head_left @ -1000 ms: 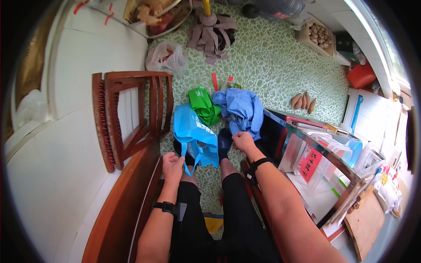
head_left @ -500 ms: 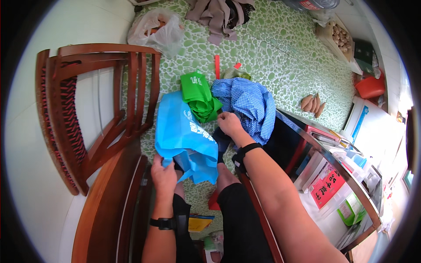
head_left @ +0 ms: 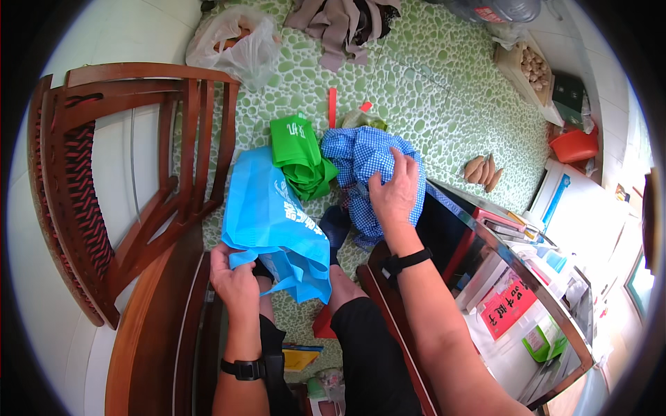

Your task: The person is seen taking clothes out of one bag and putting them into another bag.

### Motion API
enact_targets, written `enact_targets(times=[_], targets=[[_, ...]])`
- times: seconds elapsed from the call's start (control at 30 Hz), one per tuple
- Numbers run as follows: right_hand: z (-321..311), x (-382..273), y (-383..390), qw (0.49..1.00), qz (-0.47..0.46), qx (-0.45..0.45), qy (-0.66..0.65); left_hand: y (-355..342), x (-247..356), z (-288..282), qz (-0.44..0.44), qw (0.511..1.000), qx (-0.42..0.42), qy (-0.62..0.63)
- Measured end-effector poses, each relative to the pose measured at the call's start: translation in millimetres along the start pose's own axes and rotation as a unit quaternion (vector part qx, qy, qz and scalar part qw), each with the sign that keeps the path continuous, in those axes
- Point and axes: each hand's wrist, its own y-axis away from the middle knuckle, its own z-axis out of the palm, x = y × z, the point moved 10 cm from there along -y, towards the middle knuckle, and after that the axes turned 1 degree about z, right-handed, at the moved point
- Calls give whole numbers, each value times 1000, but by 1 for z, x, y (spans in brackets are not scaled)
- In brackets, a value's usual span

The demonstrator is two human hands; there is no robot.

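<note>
My left hand (head_left: pixel 234 279) is closed on the open end of a light blue tote bag (head_left: pixel 260 208) that lies flat in front of my legs. Beyond and partly over the bag rests a folded green bag (head_left: pixel 298 149), its lower part bunched up. Over a blue-and-white checked cloth bundle (head_left: pixel 368 149) hovers my right hand (head_left: pixel 397 191), fingers spread and holding nothing. Whether its fingertips touch the cloth I cannot tell.
A wooden chair (head_left: pixel 187 139) stands at the left. Glass-topped furniture (head_left: pixel 541 270) with papers and boxes is at the right. On the pebble-patterned floor lie sweet potatoes (head_left: pixel 483 173), a red strip (head_left: pixel 332 107), a white plastic bag (head_left: pixel 239 52) and grey-brown cloth (head_left: pixel 333 31).
My right hand has left the spot beside the green bag, moved right over the checked cloth and opened. My left hand keeps hold of the blue bag. The view has shifted slightly.
</note>
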Motion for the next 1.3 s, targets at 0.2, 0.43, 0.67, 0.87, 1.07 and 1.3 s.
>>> enact_targets(times=[0.2,0.43,0.67,0.87,1.07,1.3], targets=[[30,42,19,963,121,-166,175,62,137,26,379,915,-55,-130],[68,89,59,930,215,-238,176,111,24,167,-77,874,-457,144],[69,143,62,921,320,-192,115,52,-72,160,-237,920,-284,126],[16,136,79,947,305,-100,20,48,-74,157,-212,929,-299,56],[-36,104,101,955,290,-59,-31,62,-74,168,-262,898,-351,25],[-50,69,147,946,279,-166,14,70,-67,173,-283,888,-361,21]])
